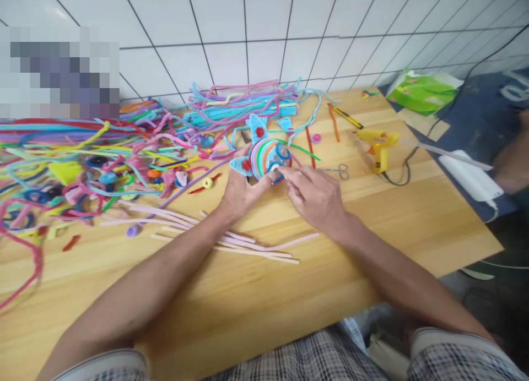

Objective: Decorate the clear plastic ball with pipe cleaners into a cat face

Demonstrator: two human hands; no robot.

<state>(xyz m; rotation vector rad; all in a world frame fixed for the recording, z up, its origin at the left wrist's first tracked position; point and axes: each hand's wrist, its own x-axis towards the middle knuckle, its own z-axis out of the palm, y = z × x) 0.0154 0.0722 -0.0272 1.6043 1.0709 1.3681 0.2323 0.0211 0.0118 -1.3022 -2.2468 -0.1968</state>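
A striped pipe-cleaner figure (263, 156) with a rounded body in green, orange, red and blue bands sits in my left hand (242, 191). Two light-blue ear-like pieces with red centres stick out from its far and left sides. My left fingers wrap round its lower left, the thumb lying along the near side. My right hand (316, 194) is closed at the figure's near right side, fingertips pressed at a white curved bit (275, 168) beside a blue ring (283, 151). What the right fingertips pinch, if anything, is too small to make out.
Loose pipe cleaners (103, 166) and coiled pieces cover the table's left. Pale strips (248, 248) lie under my left forearm. A yellow glue gun (380, 147) with its cord, scissors (341, 172) and a utility knife (347, 116) lie right. Behind stands a tiled wall (268, 28).
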